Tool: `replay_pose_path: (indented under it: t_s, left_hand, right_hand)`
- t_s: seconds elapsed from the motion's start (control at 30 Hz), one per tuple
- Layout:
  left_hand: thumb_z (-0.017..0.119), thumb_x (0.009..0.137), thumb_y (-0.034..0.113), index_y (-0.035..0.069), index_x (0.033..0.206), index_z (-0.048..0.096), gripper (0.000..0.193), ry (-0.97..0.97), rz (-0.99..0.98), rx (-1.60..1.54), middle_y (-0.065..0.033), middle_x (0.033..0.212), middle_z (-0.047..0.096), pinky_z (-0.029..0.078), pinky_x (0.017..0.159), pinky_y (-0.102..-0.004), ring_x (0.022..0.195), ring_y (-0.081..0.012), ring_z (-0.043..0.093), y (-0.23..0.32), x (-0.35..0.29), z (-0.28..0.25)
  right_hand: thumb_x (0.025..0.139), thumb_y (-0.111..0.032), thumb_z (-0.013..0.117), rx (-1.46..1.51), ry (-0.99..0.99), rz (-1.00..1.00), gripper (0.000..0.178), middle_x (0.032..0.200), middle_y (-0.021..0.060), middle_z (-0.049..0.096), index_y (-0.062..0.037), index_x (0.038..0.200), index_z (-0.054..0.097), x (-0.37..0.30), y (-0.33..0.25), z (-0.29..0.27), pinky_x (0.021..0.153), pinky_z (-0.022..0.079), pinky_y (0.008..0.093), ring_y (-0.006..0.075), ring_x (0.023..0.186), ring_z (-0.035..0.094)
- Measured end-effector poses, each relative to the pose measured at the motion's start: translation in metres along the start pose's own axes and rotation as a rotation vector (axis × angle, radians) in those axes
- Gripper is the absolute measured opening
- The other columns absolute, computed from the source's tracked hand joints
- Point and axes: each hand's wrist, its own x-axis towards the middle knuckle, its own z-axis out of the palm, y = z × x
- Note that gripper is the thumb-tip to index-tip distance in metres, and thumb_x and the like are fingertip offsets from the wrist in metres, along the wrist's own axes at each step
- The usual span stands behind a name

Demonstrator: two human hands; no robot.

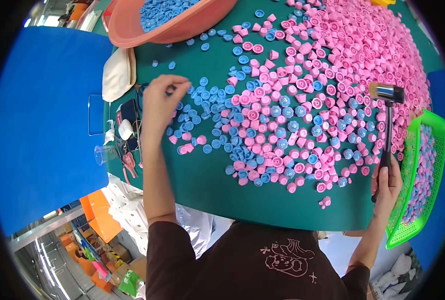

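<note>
My hammer (388,125) has a glossy head; the pink pieces (367,45) and blue pieces (204,81) look like smooth plastic, the basin (182,37) matt plastic, my desk (202,185) smooth and matt, my shirt (222,270) matt cloth.

Yr L hand (158,97) hangs just L of the blue caps (210,102), thumb & fingertips close together; can't tell if it's got a pc. Yr R hand (389,184) grips the mallet (389,127) by its blk handle, head pointing away from you. Pink pcs (377,47) heap far R on the grn surface (202,187), thinning & mixing w/ blue twd ctr. Pink-orange basin (182,36), top L, holds more blue; grn basket (401,222), R edge, has pink & blue mixed.
</note>
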Motion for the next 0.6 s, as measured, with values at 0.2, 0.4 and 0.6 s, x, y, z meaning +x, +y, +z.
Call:
replay_pose_path:
  t_s: [0.2, 0.4, 0.6]
  left_hand:
    - [0.075, 0.077, 0.017, 0.006, 0.093, 0.071, 0.02, -0.051, 0.108, 0.001, -0.0065, 0.08, 0.067, 0.047, 0.071, -0.0317, 0.073, -0.0204, 0.058, 0.0, 0.008, 0.034]
    - [0.068, 0.086, 0.021, 0.003, 0.097, 0.069, 0.021, 0.058, -0.054, 0.006, -0.0145, 0.087, 0.071, 0.052, 0.071, -0.0329, 0.078, -0.0262, 0.069, -0.031, 0.018, 0.043]
    - [0.07, 0.084, 0.011, 0.001, 0.101, 0.069, 0.02, -0.072, 0.033, 0.053, -0.0075, 0.089, 0.065, 0.045, 0.065, -0.0253, 0.07, -0.0122, 0.055, -0.03, 0.007, 0.024]
  right_hand:
    - [0.102, -0.022, 0.047, 0.14, 0.027, 0.0, 0.037, 0.077, -0.001, 0.055, -0.0022, 0.133, 0.047, 0.002, -0.02, 0.014, 0.045, 0.033, 0.0162, 0.0021, 0.054, 0.043]
    - [0.101, -0.02, 0.048, -0.003, 0.16, -0.079, 0.041, 0.088, 0.0016, 0.057, -0.0005, 0.137, 0.044, 0.0, -0.029, 0.019, 0.056, 0.039, 0.0197, 0.0063, 0.066, 0.048]
    - [0.09, -0.006, 0.063, -0.37, -0.097, -0.016, 0.04, 0.099, 0.0081, 0.067, -0.0046, 0.129, 0.058, 0.0, -0.042, 0.009, 0.08, 0.047, 0.0258, 0.01, 0.081, 0.057]
